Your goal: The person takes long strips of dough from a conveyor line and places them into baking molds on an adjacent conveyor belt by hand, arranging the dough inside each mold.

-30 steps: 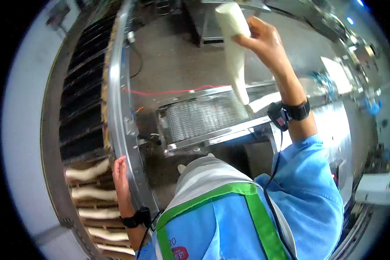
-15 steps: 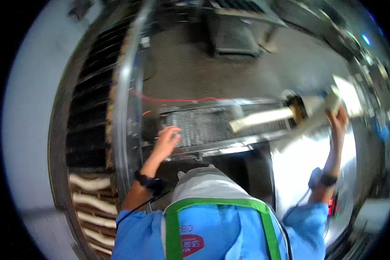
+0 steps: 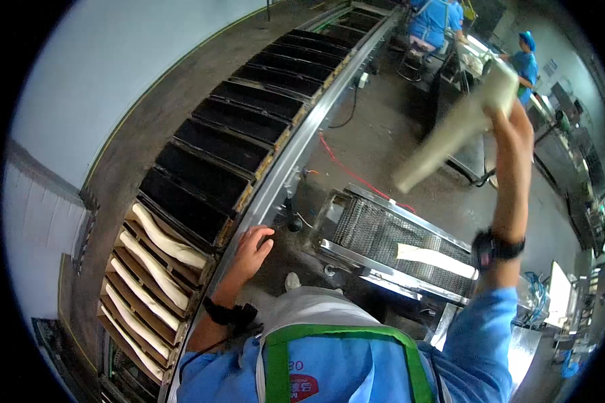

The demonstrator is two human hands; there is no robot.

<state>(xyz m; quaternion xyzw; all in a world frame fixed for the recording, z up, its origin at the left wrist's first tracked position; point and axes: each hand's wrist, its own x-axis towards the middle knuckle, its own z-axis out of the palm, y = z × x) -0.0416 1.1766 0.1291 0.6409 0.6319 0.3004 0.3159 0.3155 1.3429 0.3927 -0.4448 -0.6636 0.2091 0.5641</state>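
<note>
My right hand (image 3: 513,127) is raised at the upper right, closed round one end of a long pale dough strip (image 3: 444,138). The strip slants down and to the left, its lower end blurred by motion. Beside the metal rail (image 3: 275,181) is my left hand (image 3: 250,252), fingers apart and holding nothing. A second dough strip (image 3: 437,259) lies on the mesh conveyor belt (image 3: 370,225) ahead of my body. To my left, several long tins at the near end of the row hold dough strips (image 3: 156,265), one in each.
Farther along the row are several black tins (image 3: 212,148) with no dough showing. A red cable (image 3: 356,176) runs across the floor behind the mesh belt. Two people in blue, one seated (image 3: 437,20) and one standing (image 3: 526,60), are at a far table.
My view has swung left toward the tins. My right hand has lifted the dough strip up and away from the mesh belt. My left hand is now beside the rail.
</note>
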